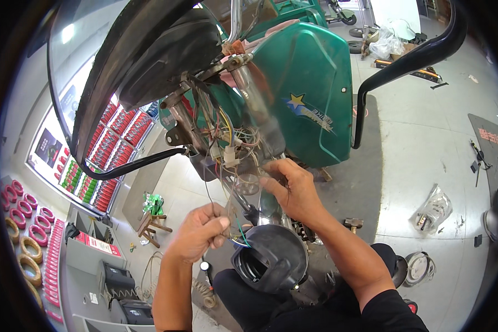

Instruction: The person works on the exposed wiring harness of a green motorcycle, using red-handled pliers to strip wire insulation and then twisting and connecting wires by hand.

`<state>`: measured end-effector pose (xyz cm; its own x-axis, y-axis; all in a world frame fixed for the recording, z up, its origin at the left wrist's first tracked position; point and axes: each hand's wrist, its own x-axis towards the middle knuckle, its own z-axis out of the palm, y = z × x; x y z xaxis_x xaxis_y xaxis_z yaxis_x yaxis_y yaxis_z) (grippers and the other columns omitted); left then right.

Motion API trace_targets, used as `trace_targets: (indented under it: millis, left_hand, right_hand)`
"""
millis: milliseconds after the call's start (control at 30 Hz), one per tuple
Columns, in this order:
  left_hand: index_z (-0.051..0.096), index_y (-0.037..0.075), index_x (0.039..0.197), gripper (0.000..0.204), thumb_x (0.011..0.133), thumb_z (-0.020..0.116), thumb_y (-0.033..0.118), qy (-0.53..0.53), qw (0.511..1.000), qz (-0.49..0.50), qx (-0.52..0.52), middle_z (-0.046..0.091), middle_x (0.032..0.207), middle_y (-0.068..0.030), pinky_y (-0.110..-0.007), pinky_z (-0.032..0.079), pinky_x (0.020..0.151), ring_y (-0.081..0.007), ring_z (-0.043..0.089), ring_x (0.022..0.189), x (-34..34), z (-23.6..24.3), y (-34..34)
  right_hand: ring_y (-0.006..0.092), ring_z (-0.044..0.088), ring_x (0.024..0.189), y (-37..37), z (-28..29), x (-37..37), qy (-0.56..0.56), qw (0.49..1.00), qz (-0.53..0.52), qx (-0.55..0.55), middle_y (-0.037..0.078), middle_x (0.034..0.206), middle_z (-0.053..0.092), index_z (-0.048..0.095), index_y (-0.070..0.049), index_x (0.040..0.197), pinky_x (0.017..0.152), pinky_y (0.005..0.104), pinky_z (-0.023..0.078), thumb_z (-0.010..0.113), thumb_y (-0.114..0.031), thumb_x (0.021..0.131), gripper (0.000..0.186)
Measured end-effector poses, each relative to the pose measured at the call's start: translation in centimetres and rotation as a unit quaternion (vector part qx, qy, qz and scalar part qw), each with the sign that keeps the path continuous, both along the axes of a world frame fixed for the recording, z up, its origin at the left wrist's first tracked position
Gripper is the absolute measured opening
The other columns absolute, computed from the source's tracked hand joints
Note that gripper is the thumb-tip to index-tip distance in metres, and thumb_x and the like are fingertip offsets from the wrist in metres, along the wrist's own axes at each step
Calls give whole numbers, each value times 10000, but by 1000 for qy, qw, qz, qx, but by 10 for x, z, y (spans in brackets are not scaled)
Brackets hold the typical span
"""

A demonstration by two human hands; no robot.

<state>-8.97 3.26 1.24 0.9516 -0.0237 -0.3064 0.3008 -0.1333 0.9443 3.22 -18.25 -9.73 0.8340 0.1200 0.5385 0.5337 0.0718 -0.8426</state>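
My left hand (203,231) is closed in a pinch on thin wires that run up toward the wiring bundle (227,130) of a green three-wheeler's front end. My right hand (294,187) is beside the lower end of that bundle, thumb and forefinger drawn together; what they grip is too small to make out. White plug connectors (231,156) hang among the coloured wires, between two worn metal fork tubes (252,88). Below my hands, a round black headlight housing (279,249) rests over my lap, its opening facing up. A green-blue wire reaches its rim.
A green leg shield (299,72) stands beyond my right hand, with black curved bars (412,63) at both sides. A small wooden stool (152,227) stands on the floor to the left. Shelves of red parts (116,144) line the left wall. A plastic bag (432,209) lies at right.
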Motion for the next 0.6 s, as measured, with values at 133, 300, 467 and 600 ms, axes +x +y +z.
trace_targets:
  millis: [133, 300, 467, 600]
  left_hand:
    - [628, 17, 1007, 239, 954, 755, 213, -1, 1000, 0, 5, 634, 826, -23, -240, 433, 563, -80, 552, 630, -21, -10, 2]
    - [665, 37, 1016, 177, 966, 759, 178, -28, 999, -22, 35, 661, 860, 0, -239, 470, 670, -65, 577, 737, -43, -12, 12]
    - [688, 25, 1033, 147, 965, 771, 126, -47, 997, -32, 56, 663, 903, 26, -225, 457, 711, -38, 552, 795, -53, -12, 24]
    - [695, 24, 1032, 142, 958, 778, 112, -56, 996, -54, 40, 675, 922, 23, -230, 469, 717, -35, 558, 804, -53, -19, 28]
  right_hand:
    - [163, 654, 807, 0, -2, 1, -3, 1000, -11, -1, 106, 977, 703, 711, 17, 1146, 727, 311, 529, 815, -123, 922, 283]
    - [145, 648, 808, 4, -3, -2, 0, 1000, -10, 12, 82, 950, 695, 706, 13, 1130, 732, 296, 524, 819, -112, 915, 273]
    - [158, 676, 860, 2, 1, -9, 7, 1000, -5, -2, 92, 993, 700, 690, 6, 1193, 790, 300, 543, 816, -99, 906, 330]
    - [336, 662, 1078, -10, 13, -25, -50, 993, -82, -66, 149, 1162, 693, 693, -39, 1220, 942, 416, 521, 856, -123, 805, 454]
